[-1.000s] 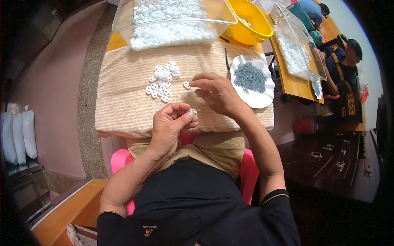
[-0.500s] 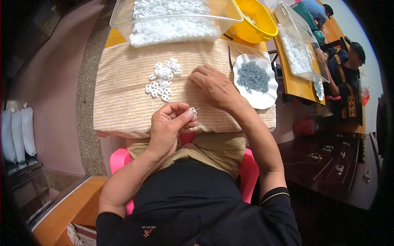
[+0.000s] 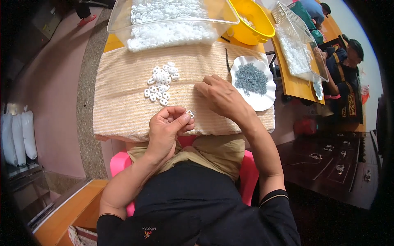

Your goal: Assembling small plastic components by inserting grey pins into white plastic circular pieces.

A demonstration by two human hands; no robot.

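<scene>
Between thumb and fingertips, my left hand (image 3: 170, 123) pinches a small white plastic piece (image 3: 190, 114) over the near edge of the striped towel (image 3: 123, 94). My right hand (image 3: 223, 95) is just above the towel, to the right of a loose pile of white oval two-hole pieces (image 3: 161, 82). Its fingers are bent and close together, pointing left, and whatever is under them is hidden. Right of that hand is a white wavy-rimmed plate (image 3: 262, 103) with a heap of small grey-blue pieces (image 3: 251, 78).
At the back a clear bin (image 3: 172, 25) holds many white pieces, beside a yellow basin (image 3: 256, 35). A thin black strip (image 3: 227, 60) lies by the plate. Farther right, a co-worker (image 3: 351, 61) sits at another table with a white basket (image 3: 293, 45).
My right hand has shifted slightly right and nearer to me; my left hand keeps its pinch almost in place. A person's foot in a red shoe has appeared at the far upper left.
</scene>
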